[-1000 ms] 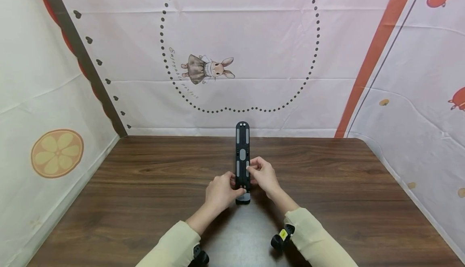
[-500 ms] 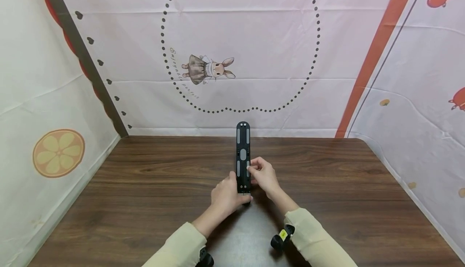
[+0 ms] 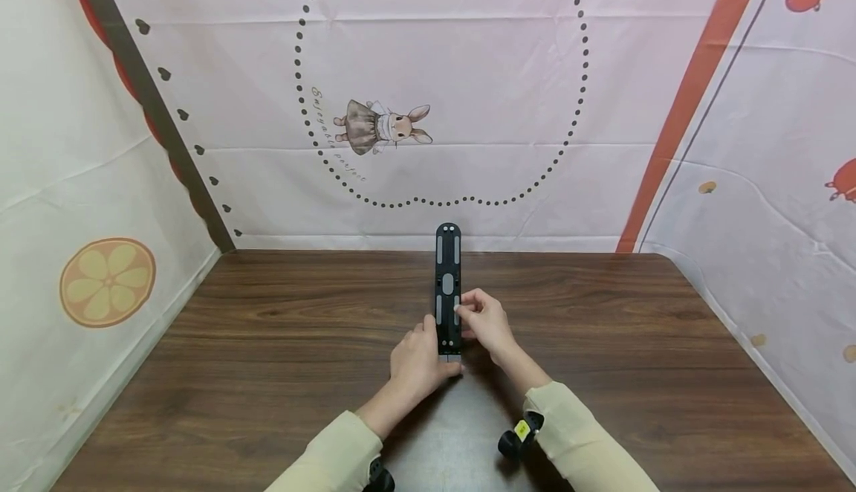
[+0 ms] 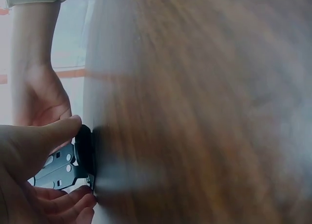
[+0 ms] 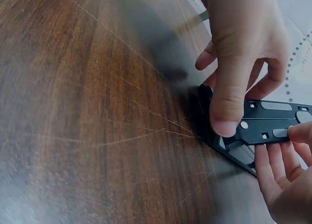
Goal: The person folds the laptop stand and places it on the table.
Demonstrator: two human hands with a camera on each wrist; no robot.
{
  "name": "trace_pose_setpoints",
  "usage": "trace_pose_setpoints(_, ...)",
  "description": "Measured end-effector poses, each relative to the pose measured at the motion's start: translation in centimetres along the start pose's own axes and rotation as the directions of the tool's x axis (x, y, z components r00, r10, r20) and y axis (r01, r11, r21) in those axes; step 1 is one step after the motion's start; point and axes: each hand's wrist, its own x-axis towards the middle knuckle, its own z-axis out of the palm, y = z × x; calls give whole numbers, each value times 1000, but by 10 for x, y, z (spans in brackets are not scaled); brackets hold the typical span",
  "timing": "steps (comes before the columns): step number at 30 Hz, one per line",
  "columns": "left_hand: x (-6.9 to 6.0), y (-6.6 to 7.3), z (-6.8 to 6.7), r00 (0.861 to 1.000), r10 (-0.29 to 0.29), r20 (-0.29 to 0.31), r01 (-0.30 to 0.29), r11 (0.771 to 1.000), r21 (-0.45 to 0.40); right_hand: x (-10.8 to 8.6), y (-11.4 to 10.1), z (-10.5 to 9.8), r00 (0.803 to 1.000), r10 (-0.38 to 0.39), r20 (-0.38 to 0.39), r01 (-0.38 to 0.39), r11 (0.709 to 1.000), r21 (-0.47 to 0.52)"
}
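A long black folding stand [image 3: 448, 254] with grey pads is held upright or tilted above the table, its lower end near the tabletop. The left hand [image 3: 413, 358] grips its lower end, thumb across the base; in the left wrist view that thumb lies on the black end piece [image 4: 85, 151]. On the stand's right edge, the right hand [image 3: 488, 325] pinches with thumb and fingers. From the right wrist view, the stand [image 5: 265, 121] shows an angled gap between its padded plate and a thin lower part, with right-hand fingers [image 5: 278, 163] behind the plate.
The brown wooden table [image 3: 267, 328] spans the view. A printed white cloth [image 3: 495, 91] hangs behind it and along both sides. Black wrist cameras sit at both pale sleeves [image 3: 582, 432].
The left hand has shifted slightly right and down to the stand's bottom end, its thumb now covering the base piece. The right hand keeps its place on the edge.
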Motion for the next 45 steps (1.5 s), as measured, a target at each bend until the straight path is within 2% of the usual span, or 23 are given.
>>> trace_pose_setpoints(7,-1,-3,-1,1000,17,-24,-18,999,-27,0,0,-3,1000,0,10,-1,1000,31)
trace_pose_setpoints(16,-1,-10,-6,998,54,-23,-55,997,-45,1,1,-3,1000,1,24,-2,999,48)
trace_pose_setpoints(24,3,-23,-11,995,95,-10,-95,991,-99,-1,0,-3,999,-3,49,-1,998,67)
trace_pose_setpoints(31,6,-31,-14,995,95,15,-93,989,-119,-2,-1,-4,998,0,67,-5,998,68)
trace_pose_setpoints(35,7,-33,-15,995,91,30,-87,989,-118,-2,-1,-5,997,-21,75,18,999,33)
trace_pose_setpoints(38,7,-35,-16,996,87,33,-83,989,-120,-1,0,-8,995,-52,82,55,998,-40)
trace_pose_setpoints(41,7,-36,-16,996,87,27,-83,989,-120,0,0,-14,993,-85,85,95,989,-114)
trace_pose_setpoints(45,8,-39,-17,995,91,26,-87,988,-126,3,-2,-24,987,-133,94,147,976,-163)
